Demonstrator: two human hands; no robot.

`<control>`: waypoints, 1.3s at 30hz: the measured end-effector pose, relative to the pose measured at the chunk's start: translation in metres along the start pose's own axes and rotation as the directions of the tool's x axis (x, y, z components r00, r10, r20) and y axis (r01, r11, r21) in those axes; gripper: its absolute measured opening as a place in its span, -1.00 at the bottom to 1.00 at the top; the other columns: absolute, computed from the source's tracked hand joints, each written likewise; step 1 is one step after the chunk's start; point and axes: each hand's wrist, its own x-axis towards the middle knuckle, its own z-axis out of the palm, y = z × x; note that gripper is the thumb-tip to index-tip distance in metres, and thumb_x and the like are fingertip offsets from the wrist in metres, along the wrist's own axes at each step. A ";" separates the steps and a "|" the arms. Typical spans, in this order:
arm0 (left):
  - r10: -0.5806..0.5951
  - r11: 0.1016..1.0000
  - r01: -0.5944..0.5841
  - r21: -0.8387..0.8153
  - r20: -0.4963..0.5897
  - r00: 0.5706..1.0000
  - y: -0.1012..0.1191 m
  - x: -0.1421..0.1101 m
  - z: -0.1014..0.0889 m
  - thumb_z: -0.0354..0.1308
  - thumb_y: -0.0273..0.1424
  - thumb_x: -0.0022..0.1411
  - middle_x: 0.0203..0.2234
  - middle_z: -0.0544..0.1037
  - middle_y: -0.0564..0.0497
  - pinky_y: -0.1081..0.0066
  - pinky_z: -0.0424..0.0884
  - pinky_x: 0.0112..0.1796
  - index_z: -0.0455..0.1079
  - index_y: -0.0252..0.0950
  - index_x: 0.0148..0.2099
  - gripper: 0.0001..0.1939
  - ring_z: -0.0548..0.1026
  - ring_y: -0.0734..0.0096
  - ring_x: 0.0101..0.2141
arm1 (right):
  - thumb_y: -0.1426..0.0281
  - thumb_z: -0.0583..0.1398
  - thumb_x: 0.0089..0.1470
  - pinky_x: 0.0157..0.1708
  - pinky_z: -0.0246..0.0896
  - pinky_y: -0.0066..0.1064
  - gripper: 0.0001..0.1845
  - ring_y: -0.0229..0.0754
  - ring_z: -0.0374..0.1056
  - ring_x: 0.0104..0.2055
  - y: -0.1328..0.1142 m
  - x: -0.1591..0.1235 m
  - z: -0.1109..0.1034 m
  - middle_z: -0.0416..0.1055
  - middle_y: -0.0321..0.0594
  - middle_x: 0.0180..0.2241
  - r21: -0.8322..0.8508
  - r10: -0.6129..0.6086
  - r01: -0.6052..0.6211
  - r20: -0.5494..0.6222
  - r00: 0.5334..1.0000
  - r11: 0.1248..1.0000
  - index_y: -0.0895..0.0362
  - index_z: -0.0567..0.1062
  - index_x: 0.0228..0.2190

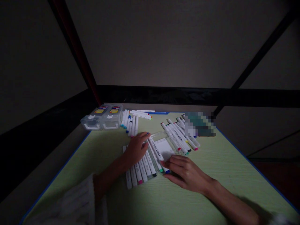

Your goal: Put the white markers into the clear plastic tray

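Note:
A white marker with blue ends [156, 150] lies slanted over an open clear plastic case [157, 135]. The fingers of my left hand [137, 149] close on its far end. My right hand [187, 172] pinches the near end, thumb and fingers beside the blue tip. Just left of this marker is a green-tipped marker [155, 157]. Several white markers [137, 172] lie side by side in the left part of the case, partly under my left hand. A white card [164, 148] shows in the right part.
Two clear plastic boxes with handles [111, 122] stand at the back left. Loose markers [133, 125] lie beside them, and another group [177, 135] lies right of the case. A pixelated patch [200, 124] hides something at the back right. Blue edging [253, 168] rims the green table [225, 162].

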 end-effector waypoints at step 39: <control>0.045 0.980 -0.042 0.193 -0.015 0.999 -0.007 -0.017 -0.022 -0.07 -0.51 0.15 -0.24 0.48 -0.06 0.31 0.36 -0.13 0.40 -0.33 -0.13 -0.71 0.43 0.34 -0.23 | 0.31 -0.06 0.19 -0.37 0.18 -0.31 -0.67 -0.21 0.25 -0.43 -0.004 0.000 0.002 0.37 -0.22 -0.50 -0.059 -0.030 0.031 0.009 1.000 0.998 0.22 0.39 -0.20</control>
